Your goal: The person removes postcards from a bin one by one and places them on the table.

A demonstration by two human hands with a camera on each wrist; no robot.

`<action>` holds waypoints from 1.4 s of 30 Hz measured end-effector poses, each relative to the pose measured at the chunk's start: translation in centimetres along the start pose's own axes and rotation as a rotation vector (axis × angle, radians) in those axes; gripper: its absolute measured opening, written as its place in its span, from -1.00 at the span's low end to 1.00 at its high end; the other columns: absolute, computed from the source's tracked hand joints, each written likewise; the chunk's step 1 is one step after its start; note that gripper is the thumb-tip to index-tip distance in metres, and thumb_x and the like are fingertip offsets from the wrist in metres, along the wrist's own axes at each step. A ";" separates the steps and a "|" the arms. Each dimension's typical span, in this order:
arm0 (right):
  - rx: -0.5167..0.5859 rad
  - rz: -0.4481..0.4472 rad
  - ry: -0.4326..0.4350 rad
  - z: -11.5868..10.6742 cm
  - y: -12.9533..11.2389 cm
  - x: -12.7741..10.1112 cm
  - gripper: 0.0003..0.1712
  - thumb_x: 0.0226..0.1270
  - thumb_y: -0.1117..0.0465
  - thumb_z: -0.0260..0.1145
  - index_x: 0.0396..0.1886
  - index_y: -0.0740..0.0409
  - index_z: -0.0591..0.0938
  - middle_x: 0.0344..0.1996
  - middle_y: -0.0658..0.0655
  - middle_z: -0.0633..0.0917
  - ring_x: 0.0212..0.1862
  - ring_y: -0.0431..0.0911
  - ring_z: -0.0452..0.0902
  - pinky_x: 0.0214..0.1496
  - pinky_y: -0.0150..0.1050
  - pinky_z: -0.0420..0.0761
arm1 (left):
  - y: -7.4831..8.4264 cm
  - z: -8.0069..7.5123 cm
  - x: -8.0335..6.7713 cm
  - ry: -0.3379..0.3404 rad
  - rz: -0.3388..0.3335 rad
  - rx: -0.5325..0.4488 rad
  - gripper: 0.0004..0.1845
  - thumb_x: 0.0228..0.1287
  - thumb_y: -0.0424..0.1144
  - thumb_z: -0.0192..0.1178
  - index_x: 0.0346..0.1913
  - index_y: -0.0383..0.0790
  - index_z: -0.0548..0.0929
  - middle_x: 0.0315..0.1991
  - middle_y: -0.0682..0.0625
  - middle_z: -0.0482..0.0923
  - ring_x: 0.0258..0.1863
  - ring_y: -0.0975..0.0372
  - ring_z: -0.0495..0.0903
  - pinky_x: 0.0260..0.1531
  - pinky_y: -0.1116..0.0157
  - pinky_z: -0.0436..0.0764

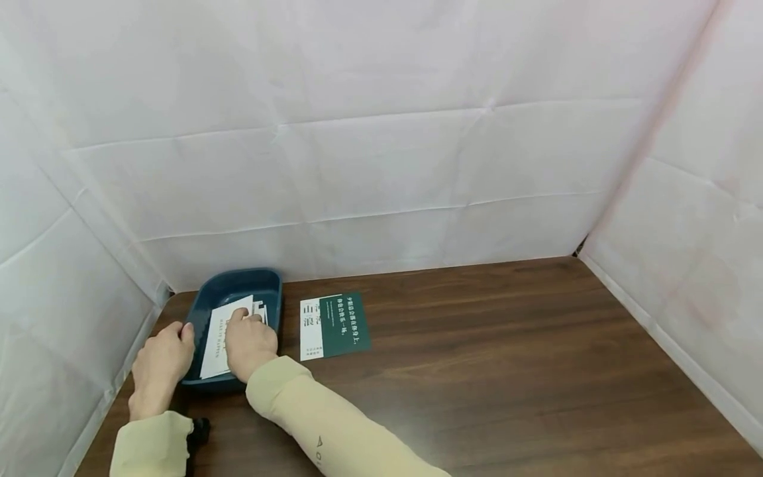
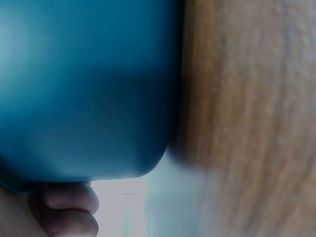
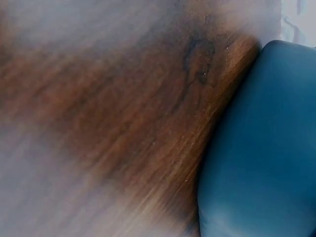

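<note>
Backdrop: white sheeting [image 1: 381, 132] walls in the back and both sides, meeting the counter along three edges.
Counter: dark wood counter [image 1: 507, 371], wide open stretch across the middle and right; everything sits crowded into the far left corner.
Tray: blue tray [image 1: 238, 281] sits at the left end, its far rim close to the back sheeting, its left side near the left sheeting; the wrist views show its rounded outer wall [image 2: 89, 89] and bare wood right beside it [image 3: 256, 163].
Green card: green-and-white card [image 1: 334, 326] lies flat on the counter just right of the tray, apart from it, open wood on its right.
White card: white card [image 1: 222, 331] lies in the tray, tilted, its near end over the tray's front edge.
Left hand: left hand [image 1: 161, 364] grips the tray's near left rim, fingers curled over the edge; the left wrist view shows fingertips [image 2: 69, 197] tucked under the rim.
Right hand: right hand [image 1: 250, 341] rests on the white card inside the tray, fingertips pressing down on it; whether it pinches the card, I cannot tell.
</note>
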State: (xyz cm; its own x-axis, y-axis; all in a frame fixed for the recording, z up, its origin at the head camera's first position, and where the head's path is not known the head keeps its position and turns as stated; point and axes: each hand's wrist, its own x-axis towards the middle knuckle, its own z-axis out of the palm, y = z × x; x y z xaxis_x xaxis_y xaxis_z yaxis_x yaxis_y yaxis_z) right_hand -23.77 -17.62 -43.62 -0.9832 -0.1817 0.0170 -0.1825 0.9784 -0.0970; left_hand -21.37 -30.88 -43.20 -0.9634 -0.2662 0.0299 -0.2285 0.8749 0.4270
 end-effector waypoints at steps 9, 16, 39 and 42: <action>0.241 -0.018 0.160 -0.2 0.8 0.0 -0.49 0.33 0.10 0.31 0.22 0.04 0.40 -0.21 0.00 0.61 -0.41 -0.19 0.58 -0.43 -0.33 0.55 | 0.0 -0.2 0.3 0.004 0.019 0.009 -0.58 0.55 -0.11 -0.23 -0.04 -0.42 0.49 -0.17 -0.50 0.47 -0.33 -0.29 0.51 -0.43 -0.11 0.42; 0.379 -0.027 0.213 -0.7 1.0 -0.3 -0.69 0.23 0.14 0.41 -0.10 0.04 0.50 -0.50 -0.04 0.61 -0.52 -0.25 0.51 -0.53 -0.36 0.47 | -0.5 -0.4 0.2 -0.004 0.004 0.000 -0.57 0.56 -0.09 -0.25 -0.08 -0.41 0.48 -0.27 -0.44 0.48 -0.39 -0.23 0.49 -0.46 -0.07 0.41; 0.839 -0.101 0.427 0.3 2.7 -0.1 -0.84 0.54 0.15 0.08 -0.29 0.06 0.50 -0.32 -0.04 0.43 -0.36 -0.28 0.39 -0.33 -0.49 0.41 | -0.3 -0.2 0.5 0.022 0.018 0.011 -0.59 0.55 -0.10 -0.23 -0.15 -0.40 0.49 -0.25 -0.48 0.48 -0.41 -0.24 0.50 -0.47 -0.10 0.42; 0.957 -0.150 0.477 0.5 3.4 -0.2 -0.85 0.50 0.20 0.15 -0.34 0.09 0.52 -0.31 -0.03 0.41 -0.33 -0.28 0.35 -0.28 -0.52 0.37 | -0.4 -0.2 0.5 0.023 0.021 0.014 -0.59 0.55 -0.11 -0.23 -0.09 -0.42 0.50 -0.19 -0.52 0.48 -0.38 -0.28 0.51 -0.48 -0.11 0.42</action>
State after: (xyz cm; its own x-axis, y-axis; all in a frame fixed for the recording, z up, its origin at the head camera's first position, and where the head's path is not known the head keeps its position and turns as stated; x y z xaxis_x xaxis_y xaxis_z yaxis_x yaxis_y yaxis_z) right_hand -24.23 -14.28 -44.49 -0.8876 -0.0336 0.4594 -0.4281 0.4284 -0.7957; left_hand -21.76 -31.41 -43.15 -0.9646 -0.2568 0.0600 -0.2102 0.8861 0.4130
